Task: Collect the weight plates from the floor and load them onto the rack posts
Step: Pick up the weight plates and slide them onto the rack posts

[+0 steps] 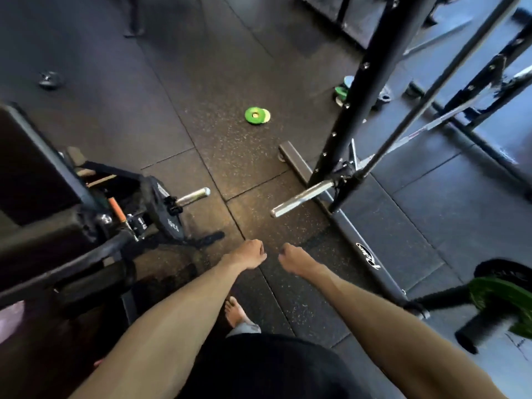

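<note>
left grip (247,254) and right grip (293,259): each curled into a fist, holding nothing, side by side without touching, nearer the camera than the rack upright (354,105). two small green plates (256,116) lie flat and overlapping on the floor (201,82), left of the upright. more plates (342,90) sit just behind the upright, partly hidden. a chrome bar end (302,198) projects at the upright's foot.

Plates (256,115) on floor (172,96), left of rack (365,90)

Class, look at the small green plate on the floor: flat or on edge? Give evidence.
Flat: the small green plate shows its whole round face and centre hole, lying on the floor.
</note>
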The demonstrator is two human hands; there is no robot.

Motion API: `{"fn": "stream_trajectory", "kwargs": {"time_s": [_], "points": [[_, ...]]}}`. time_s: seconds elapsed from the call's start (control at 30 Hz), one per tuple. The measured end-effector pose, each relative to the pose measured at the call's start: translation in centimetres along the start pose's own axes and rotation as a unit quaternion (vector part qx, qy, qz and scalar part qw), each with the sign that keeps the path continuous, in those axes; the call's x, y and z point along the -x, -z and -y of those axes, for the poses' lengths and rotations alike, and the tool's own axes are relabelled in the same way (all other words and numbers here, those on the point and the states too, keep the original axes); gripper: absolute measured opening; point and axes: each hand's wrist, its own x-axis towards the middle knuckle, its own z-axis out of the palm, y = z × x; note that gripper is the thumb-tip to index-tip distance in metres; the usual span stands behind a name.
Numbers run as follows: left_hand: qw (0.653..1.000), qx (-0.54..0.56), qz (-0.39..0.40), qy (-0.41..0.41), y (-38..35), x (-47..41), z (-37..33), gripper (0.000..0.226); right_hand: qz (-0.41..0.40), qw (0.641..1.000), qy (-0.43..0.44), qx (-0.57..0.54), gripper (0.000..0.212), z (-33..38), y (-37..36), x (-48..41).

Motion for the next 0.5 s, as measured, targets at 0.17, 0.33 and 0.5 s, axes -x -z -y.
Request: {"fn": "stream_trajectory", "kwargs": {"time_s": [0.17, 0.33, 0.5], "points": [[0.999, 0.042, -0.022, 0.024, 6.2, -3.3, 5.0, 0.025, -0.001, 0.998, 0.043, 0.042, 0.037, 9.1, 3.3, -4.7], [0.995, 0.088, -0.017, 0.031, 11.4, -8.3, 7.8, 0.023, 0.003, 0.998, 0.047, 0.037, 0.033, 13.9, 5.5, -10.5], [0.996, 0.088, -0.011, 0.030, 17.2, -15.0, 10.0, 0.018, 0.020, 0.997, 0.061, 0.051, 0.034, 17.8, 8.9, -17.9]]}}
